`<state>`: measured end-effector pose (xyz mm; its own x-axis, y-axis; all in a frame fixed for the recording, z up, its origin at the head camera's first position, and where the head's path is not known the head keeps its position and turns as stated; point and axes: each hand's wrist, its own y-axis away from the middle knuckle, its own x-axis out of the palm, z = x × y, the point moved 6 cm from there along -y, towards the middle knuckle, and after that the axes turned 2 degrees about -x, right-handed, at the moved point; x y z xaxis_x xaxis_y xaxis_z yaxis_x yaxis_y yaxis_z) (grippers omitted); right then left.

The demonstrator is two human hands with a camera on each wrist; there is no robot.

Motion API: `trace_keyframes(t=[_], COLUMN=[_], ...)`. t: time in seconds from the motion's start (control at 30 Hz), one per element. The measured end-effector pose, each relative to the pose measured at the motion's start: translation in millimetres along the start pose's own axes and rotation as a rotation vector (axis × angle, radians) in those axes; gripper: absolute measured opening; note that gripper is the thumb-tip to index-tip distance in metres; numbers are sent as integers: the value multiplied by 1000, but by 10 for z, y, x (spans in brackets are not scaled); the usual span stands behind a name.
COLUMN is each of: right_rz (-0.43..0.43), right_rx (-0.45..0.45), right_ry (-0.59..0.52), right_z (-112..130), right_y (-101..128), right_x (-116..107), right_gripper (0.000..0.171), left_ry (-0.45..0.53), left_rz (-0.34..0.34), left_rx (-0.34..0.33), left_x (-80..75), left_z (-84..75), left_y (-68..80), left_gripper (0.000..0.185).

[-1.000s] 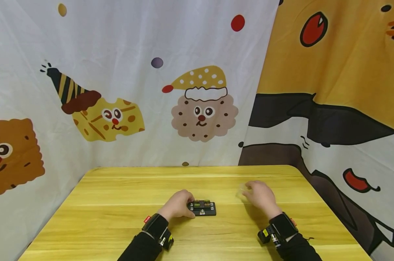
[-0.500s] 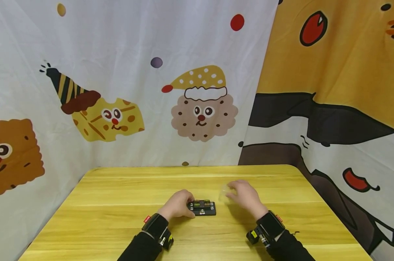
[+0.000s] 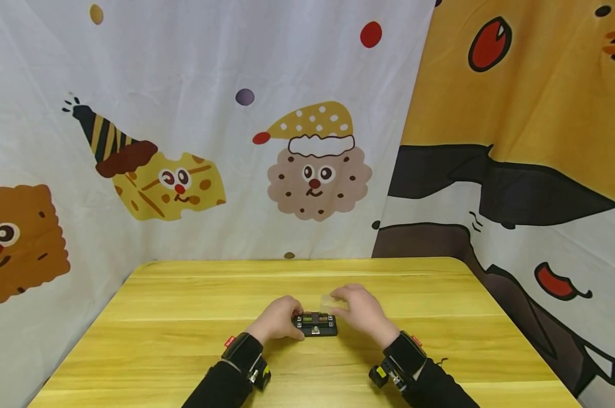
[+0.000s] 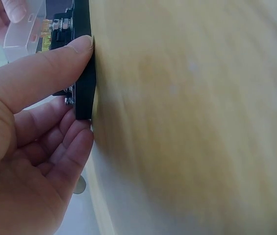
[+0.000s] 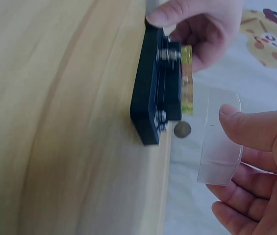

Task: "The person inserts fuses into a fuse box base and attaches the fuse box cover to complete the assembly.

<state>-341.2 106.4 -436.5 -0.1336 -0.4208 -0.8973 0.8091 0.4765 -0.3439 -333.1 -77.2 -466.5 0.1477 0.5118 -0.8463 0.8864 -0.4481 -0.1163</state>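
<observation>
**Clear cover held over the black block**

The block (image 3: 315, 325) lies flat on the table (image 3: 185, 317), near the front edge and about in the middle. It is black, with screws and yellow-green parts on top. The left hand (image 3: 277, 320) grips its left end: in the left wrist view the thumb (image 4: 55, 68) presses one side and the curled fingers (image 4: 55, 147) press the other, so the block cannot slide.

The right hand (image 3: 361, 309) pinches a small clear cover (image 5: 219, 142) between thumb and fingertips. The cover is just above the right part of the block and is apart from it; in the right wrist view a gap shows between the cover and the yellow-green parts.

To do this step well, I judge that the cover must first be turned parallel to the top of the block, with its edges in line with the block's edges. Then it should go straight down, not at an angle. The left hand should keep a firm hold, with its thumb low on the side, out of the cover's way. A light pinch is enough, because thin plastic can bend.
</observation>
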Motion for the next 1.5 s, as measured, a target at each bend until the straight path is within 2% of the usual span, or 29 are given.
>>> trace_keyframes(t=[0.37, 0.63, 0.9, 1.5], right_rz=[8, 9, -8, 42], right_rx=[-137, -170, -225, -187], right_ry=[-30, -16, 21, 49], right_z=[229, 312, 347, 372], right_y=[-44, -57, -43, -75], right_x=[84, 125, 169, 252], right_gripper=[35, 35, 33, 30], left_ry=[-7, -5, 6, -15], left_rz=[-5, -9, 1, -7], left_rx=[9, 26, 12, 8], left_x=[7, 2, 4, 11], left_z=[5, -6, -4, 1], left_y=[-18, -33, -31, -22], left_gripper=[43, 38, 36, 37])
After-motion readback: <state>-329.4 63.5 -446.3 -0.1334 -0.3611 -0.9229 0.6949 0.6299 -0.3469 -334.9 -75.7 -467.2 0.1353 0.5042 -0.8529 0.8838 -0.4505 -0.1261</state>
